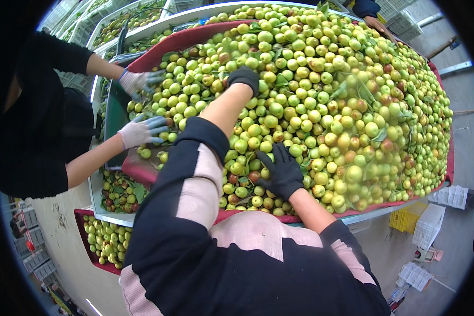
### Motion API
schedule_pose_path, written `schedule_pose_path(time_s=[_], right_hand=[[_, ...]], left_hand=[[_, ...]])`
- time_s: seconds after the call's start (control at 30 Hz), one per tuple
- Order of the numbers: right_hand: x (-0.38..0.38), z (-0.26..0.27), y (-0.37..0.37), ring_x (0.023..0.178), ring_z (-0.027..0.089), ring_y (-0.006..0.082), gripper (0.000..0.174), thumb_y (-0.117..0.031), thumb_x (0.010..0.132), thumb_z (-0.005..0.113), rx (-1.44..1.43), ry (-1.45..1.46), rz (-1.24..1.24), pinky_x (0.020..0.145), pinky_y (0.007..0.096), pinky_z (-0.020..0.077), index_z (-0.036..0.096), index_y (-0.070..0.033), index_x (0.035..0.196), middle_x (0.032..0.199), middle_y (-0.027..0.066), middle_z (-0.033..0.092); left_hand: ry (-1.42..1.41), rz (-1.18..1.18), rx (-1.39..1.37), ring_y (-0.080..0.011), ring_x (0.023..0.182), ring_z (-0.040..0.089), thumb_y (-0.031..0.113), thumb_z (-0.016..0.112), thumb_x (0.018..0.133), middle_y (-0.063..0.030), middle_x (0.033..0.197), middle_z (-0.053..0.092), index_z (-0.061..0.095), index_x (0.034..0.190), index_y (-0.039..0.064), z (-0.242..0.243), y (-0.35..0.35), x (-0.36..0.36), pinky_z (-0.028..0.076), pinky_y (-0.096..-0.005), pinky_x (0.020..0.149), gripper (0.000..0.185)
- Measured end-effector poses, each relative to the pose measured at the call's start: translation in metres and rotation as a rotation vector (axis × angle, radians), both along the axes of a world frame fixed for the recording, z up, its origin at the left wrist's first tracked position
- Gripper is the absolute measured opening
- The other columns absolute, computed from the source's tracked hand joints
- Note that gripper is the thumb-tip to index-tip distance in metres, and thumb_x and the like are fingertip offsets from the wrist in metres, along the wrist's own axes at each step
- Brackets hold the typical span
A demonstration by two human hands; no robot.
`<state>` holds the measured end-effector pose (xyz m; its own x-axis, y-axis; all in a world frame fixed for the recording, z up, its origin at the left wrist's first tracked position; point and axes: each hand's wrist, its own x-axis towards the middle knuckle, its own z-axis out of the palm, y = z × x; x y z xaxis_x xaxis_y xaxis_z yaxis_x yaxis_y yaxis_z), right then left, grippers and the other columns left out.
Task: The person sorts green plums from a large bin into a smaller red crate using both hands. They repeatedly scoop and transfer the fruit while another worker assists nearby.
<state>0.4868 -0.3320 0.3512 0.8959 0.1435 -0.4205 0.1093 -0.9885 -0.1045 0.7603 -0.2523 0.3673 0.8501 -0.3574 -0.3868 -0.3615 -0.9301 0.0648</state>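
Before me lies a deep heap of green and reddish jujubes (276,108) mixed with loose leaves. My left hand (245,77), in a black glove, reaches far into the heap. Its fingers are bent down and mostly hidden, so any fruit in them cannot be made out. Nearer my body, my right hand (283,172), also black-gloved, rests palm down on the jujubes with its fingers apart. Several fruits lie around its thumb and fingertips, some of them red-brown.
Across at left, a co-worker's white-and-grey gloved hands (136,132) touch the heap near a green chute (116,106). Another person's hand (375,24) rests at the far edge. Red cloth (162,43) lines the table. A red-edged bin (81,225) holds jujubes; crates (428,223) stand right.
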Motion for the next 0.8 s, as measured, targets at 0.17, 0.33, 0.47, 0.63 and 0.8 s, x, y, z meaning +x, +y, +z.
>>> schedule_pose_path(time_s=[0.17,0.33,0.47,0.63,0.8], right_hand=[[-0.002,-0.008,0.002,0.147,0.012,0.0349,0.078,-0.066,0.082,0.054,-0.031,-0.031,0.031,0.116,0.0482,0.0149,0.031,-0.034,0.149,0.155,0.0168,0.025],[0.005,-0.034,0.027,0.142,0.021,0.041,0.068,-0.048,0.077,0.064,0.065,-0.308,0.1,0.118,0.053,0.0081,0.046,-0.028,0.14,0.148,0.0192,0.034],[0.034,-0.042,0.082,0.143,0.018,0.0416,0.063,-0.046,0.081,0.06,0.184,-0.278,0.174,0.119,0.0538,0.0039,0.048,-0.026,0.14,0.152,0.0168,0.031],[0.003,-0.016,0.112,0.136,0.037,0.0336,0.052,-0.04,0.077,0.064,0.546,-0.459,0.505,0.117,0.0526,0.0164,0.059,-0.022,0.125,0.139,0.0158,0.048],[-0.064,0.012,0.04,0.102,0.059,0.025,0.018,-0.024,0.076,0.066,0.781,-0.369,0.397,0.088,0.0398,0.049,0.065,-0.015,0.091,0.1,0.0046,0.062]], left_hand=[[-0.035,-0.095,0.015,-0.0357,0.115,0.059,0.016,0.059,0.084,-0.0205,0.126,0.054,0.067,0.116,0.008,-0.019,0.039,-0.006,0.05,-0.0468,0.092,0.034],[-0.16,-0.019,0.034,-0.0378,0.096,0.066,0.023,0.052,0.085,-0.0246,0.118,0.061,0.067,0.098,0.013,-0.06,0.135,-0.026,0.052,-0.0491,0.081,0.023],[-0.294,0.103,-0.085,-0.0364,0.096,0.065,0.027,0.057,0.087,-0.0203,0.119,0.059,0.065,0.118,0.019,-0.063,0.2,-0.048,0.053,-0.0457,0.08,0.032],[-0.365,0.128,-0.595,-0.0319,0.095,0.065,0.024,0.065,0.086,-0.0153,0.103,0.065,0.072,0.108,0.021,-0.04,0.16,-0.111,0.053,-0.0417,0.077,0.023],[-0.007,-0.536,-0.707,-0.0296,0.092,0.067,0.009,0.062,0.079,-0.0135,0.125,0.059,0.063,0.123,0.03,-0.012,0.027,-0.214,0.056,-0.04,0.072,0.049]])
